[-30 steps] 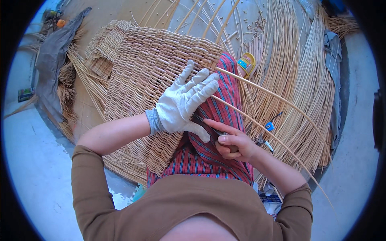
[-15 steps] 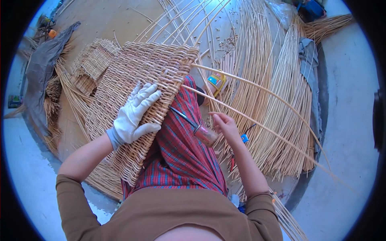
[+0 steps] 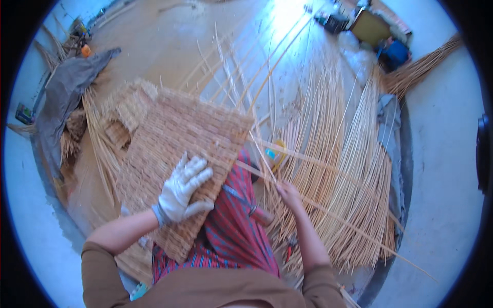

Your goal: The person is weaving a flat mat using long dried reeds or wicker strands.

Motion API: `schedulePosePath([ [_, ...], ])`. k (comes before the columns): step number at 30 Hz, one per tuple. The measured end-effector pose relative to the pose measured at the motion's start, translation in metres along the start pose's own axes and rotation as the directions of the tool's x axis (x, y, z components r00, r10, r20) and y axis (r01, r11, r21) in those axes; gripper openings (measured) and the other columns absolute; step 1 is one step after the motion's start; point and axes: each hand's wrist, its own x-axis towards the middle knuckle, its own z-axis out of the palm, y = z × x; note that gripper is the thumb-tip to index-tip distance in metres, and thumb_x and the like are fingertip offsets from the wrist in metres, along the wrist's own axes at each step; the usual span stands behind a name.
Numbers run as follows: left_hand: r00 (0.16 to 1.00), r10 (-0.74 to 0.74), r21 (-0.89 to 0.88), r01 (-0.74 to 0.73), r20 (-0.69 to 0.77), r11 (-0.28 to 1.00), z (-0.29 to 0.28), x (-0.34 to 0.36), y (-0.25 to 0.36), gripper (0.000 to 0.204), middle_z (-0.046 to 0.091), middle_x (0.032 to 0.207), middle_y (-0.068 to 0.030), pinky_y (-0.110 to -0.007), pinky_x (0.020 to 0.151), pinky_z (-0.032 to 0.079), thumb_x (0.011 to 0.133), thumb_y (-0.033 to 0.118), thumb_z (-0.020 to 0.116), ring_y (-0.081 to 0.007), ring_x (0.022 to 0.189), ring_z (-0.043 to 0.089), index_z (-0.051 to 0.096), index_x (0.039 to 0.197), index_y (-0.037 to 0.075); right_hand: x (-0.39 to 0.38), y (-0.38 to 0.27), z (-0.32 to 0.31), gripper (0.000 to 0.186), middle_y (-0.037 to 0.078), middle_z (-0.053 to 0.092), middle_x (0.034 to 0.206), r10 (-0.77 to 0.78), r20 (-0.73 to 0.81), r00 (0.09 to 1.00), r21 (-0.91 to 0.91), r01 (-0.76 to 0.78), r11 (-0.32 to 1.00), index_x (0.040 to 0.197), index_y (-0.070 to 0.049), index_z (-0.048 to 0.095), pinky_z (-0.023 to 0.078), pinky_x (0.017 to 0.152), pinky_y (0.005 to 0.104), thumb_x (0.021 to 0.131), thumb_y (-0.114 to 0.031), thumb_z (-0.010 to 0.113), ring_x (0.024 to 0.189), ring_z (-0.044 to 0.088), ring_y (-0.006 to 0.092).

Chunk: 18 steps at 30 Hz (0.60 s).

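Note:
A tan woven wicker panel (image 3: 174, 123) lies slanted across my lap, with loose rods sticking out of its far and right edges. My left hand (image 3: 185, 192), in a white glove, rests flat on the panel near its right edge, fingers spread. At the right, my bare right hand (image 3: 289, 195) is closed around a thin wicker rod (image 3: 265, 160), which runs up toward the panel's right corner. Across the red checked cloth (image 3: 233, 226) on my legs lies a tool with a slim metal shaft and a pinkish handle (image 3: 263, 216). Motion blurs the panel.
Long bundles of wicker rods (image 3: 349, 179) spread over the floor on the right. A smaller woven piece (image 3: 126, 110) lies beyond the panel's left side, near a grey cloth (image 3: 64, 95). A yellow container (image 3: 278, 154) stands past my knee. Bags and boxes (image 3: 372, 28) sit far right.
My right hand has closed on a wicker rod. The view has shifted, so more of the far floor shows. My left hand stays flat on the panel.

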Motion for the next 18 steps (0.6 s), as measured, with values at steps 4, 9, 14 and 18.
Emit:
schedulePosePath([
  [4,1.000,-0.011,0.003,0.011,0.003,1.000,-0.002,0.000,0.001,0.083,0.054,0.155,-0.0221,-0.058,0.131,0.023,0.088,0.059,0.079,-0.0426,0.148,0.048,0.058,0.151,0.010,-0.077,-0.046,-0.042,0.025,0.004,0.068,0.092,0.039,-0.399,0.916,0.252,0.068,0.965,0.127,-0.003,0.067,0.050,0.072,0.0261,0.105,-0.014,0.068,0.081,0.061,0.0085],
  [9,1.000,0.009,-0.022,-0.009,-0.002,1.000,-0.004,0.004,0.004,0.082,0.053,0.157,-0.0233,-0.058,0.132,0.019,0.090,0.056,0.079,-0.0427,0.151,0.045,0.056,0.151,0.006,-0.129,-0.067,-0.048,0.021,-0.003,0.060,0.082,0.030,-0.656,0.754,0.139,0.082,0.987,0.125,-0.005,0.066,0.042,0.056,0.0249,0.108,-0.016,0.064,0.063,0.052,0.0052],
  [14,0.999,-0.010,-0.102,0.005,-0.049,0.995,-0.001,0.000,0.002,0.077,0.056,0.153,-0.0215,-0.058,0.131,0.021,0.094,0.053,0.076,-0.0404,0.149,0.047,0.056,0.150,0.005,-0.142,-0.097,-0.049,0.013,-0.004,0.060,0.084,0.504,-0.370,0.780,0.925,0.360,0.122,0.118,-0.012,0.061,0.037,0.047,0.0247,0.112,-0.023,0.056,0.054,0.048,0.0075],
  [18,0.992,-0.043,-0.148,0.026,-0.117,0.989,0.000,-0.004,0.006,0.071,0.060,0.147,-0.0198,-0.058,0.129,0.028,0.095,0.049,0.077,-0.0388,0.145,0.052,0.058,0.148,0.006,-0.179,-0.160,-0.038,0.017,0.000,0.070,0.093,0.274,-0.231,0.934,0.968,0.193,0.161,0.117,-0.011,0.059,0.050,0.056,0.0246,0.103,-0.006,0.068,0.061,0.062,0.0121],
])
